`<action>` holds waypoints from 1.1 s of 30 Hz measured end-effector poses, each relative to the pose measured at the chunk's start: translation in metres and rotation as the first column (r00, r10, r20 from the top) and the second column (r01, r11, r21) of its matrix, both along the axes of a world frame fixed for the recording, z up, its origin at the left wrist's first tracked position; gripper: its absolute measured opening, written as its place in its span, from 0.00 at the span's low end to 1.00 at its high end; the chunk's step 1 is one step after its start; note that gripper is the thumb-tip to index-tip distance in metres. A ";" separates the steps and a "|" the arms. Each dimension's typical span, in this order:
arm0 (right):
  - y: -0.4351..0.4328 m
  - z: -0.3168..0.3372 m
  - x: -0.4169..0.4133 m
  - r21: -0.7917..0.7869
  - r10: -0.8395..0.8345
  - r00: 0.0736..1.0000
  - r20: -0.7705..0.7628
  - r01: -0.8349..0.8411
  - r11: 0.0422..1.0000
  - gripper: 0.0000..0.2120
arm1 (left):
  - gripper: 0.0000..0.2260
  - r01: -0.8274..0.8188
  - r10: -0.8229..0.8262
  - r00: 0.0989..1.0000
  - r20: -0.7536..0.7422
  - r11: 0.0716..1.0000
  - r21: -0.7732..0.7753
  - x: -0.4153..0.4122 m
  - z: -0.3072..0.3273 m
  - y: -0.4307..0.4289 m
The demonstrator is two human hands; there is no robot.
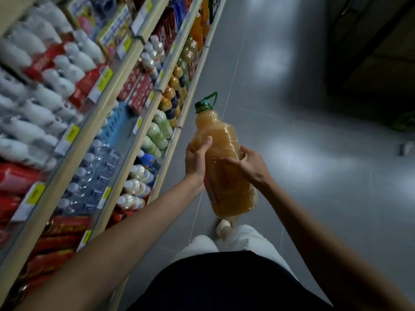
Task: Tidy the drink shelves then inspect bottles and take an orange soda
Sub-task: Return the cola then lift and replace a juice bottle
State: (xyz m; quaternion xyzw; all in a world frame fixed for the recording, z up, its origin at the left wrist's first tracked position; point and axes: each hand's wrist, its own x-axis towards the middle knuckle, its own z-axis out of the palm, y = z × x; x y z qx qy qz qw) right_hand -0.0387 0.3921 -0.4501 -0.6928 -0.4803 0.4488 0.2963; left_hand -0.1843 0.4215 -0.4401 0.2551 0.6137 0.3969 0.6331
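— What is lying underfoot?
— Grey floor tiles (314,198) are running down the aisle, and pale light patches (272,60) are glaring off them.
— And along the sides?
— Wooden-edged shelves (121,75) are lining the left; something dark (370,52) is standing at the upper right, unclear.

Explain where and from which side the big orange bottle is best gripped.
Grip the bottle mid-body, a hand on each side, as the left hand and right hand do now: it looks too wide for one hand to wrap. For one-handed carrying, probably hook the green handle at the cap, coming from the neck end.
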 end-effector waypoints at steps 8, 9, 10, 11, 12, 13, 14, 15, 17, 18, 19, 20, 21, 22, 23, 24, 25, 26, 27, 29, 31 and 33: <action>0.166 0.010 0.090 0.028 0.087 0.995 0.057 -0.089 0.996 0.20 | 0.27 -0.078 0.080 0.996 0.027 0.996 -0.051 0.088 0.009 0.153; 0.186 0.010 0.099 0.026 0.093 0.994 0.059 -0.095 0.995 0.21 | 0.27 -0.092 0.093 0.995 0.020 0.995 -0.041 0.098 0.009 0.172; 0.207 0.008 0.107 0.024 0.098 0.994 0.057 -0.099 0.995 0.22 | 0.27 -0.105 0.105 0.994 0.016 0.994 -0.028 0.106 0.007 0.192; 0.228 0.006 0.116 0.022 0.100 0.993 0.059 -0.102 0.995 0.22 | 0.27 -0.116 0.116 0.993 0.018 0.993 -0.017 0.115 0.006 0.212; 0.250 0.003 0.124 0.021 0.102 0.993 0.062 -0.103 0.994 0.21 | 0.27 -0.123 0.123 0.992 0.023 0.992 -0.014 0.124 0.004 0.234; 0.273 0.000 0.134 0.020 0.099 0.993 0.066 -0.101 0.995 0.19 | 0.27 -0.122 0.123 0.992 0.024 0.992 -0.021 0.134 0.002 0.257; 0.298 -0.003 0.144 0.021 0.092 0.993 0.068 -0.094 0.995 0.18 | 0.27 -0.113 0.114 0.993 0.023 0.993 -0.030 0.144 -0.001 0.282; 0.323 -0.005 0.155 0.025 0.083 0.994 0.068 -0.085 0.996 0.17 | 0.27 -0.098 0.099 0.995 0.027 0.995 -0.036 0.155 -0.003 0.309; 0.374 -0.006 0.178 0.042 0.072 0.995 0.068 -0.075 0.996 0.19 | 0.27 -0.067 0.068 0.997 0.044 0.997 -0.029 0.178 -0.007 0.363; 0.400 -0.006 0.189 0.049 0.062 0.996 0.066 -0.065 0.997 0.21 | 0.26 -0.044 0.045 0.998 0.037 0.999 -0.028 0.189 -0.007 0.391; 0.424 -0.005 0.201 0.050 0.045 0.997 0.064 -0.048 0.998 0.22 | 0.25 -0.017 0.018 0.999 0.027 0.999 -0.032 0.201 -0.005 0.418; 0.448 -0.003 0.213 0.051 0.028 0.998 0.062 -0.031 0.998 0.23 | 0.25 0.005 -0.004 1.000 0.026 1.000 -0.031 0.213 -0.002 0.443; 0.471 0.001 0.225 0.055 0.011 0.998 0.061 -0.015 0.998 0.22 | 0.24 0.015 -0.014 0.999 0.034 1.000 -0.024 0.226 0.001 0.468; 0.493 0.004 0.237 0.063 -0.008 0.998 0.059 0.004 0.998 0.22 | 0.24 0.018 -0.017 0.999 0.039 1.000 -0.015 0.239 0.004 0.492; 0.514 0.006 0.248 0.072 -0.030 0.998 0.057 0.026 0.997 0.21 | 0.24 0.023 -0.022 0.999 0.036 1.000 -0.014 0.251 0.007 0.516; 0.533 0.009 0.261 0.079 -0.047 0.997 0.056 0.043 0.996 0.21 | 0.24 0.028 -0.028 0.999 0.029 0.999 -0.017 0.264 0.010 0.539; 0.552 0.012 0.273 0.084 -0.060 0.997 0.052 0.055 0.995 0.21 | 0.25 0.031 -0.030 0.999 0.028 0.999 -0.014 0.278 0.013 0.560; 0.572 0.013 0.286 0.086 -0.073 0.996 0.047 0.069 0.994 0.21 | 0.25 0.033 -0.033 0.999 0.027 0.999 -0.005 0.291 0.015 0.580; 0.591 0.014 0.298 0.085 -0.085 0.996 0.041 0.081 0.993 0.22 | 0.25 0.036 -0.037 0.999 0.022 0.999 0.004 0.305 0.017 0.601; 0.632 0.013 0.324 0.072 -0.094 0.995 0.016 0.093 0.993 0.26 | 0.26 0.040 -0.040 0.999 0.016 0.999 0.003 0.331 0.016 0.643; 0.676 0.009 0.351 0.044 -0.074 0.997 -0.010 0.074 0.996 0.30 | 0.26 0.040 -0.040 0.999 0.005 0.999 -0.015 0.357 0.012 0.685; 0.723 0.004 0.382 0.023 -0.024 0.999 -0.026 0.024 0.999 0.33 | 0.25 0.015 -0.015 1.000 -0.009 0.999 -0.028 0.385 0.006 0.725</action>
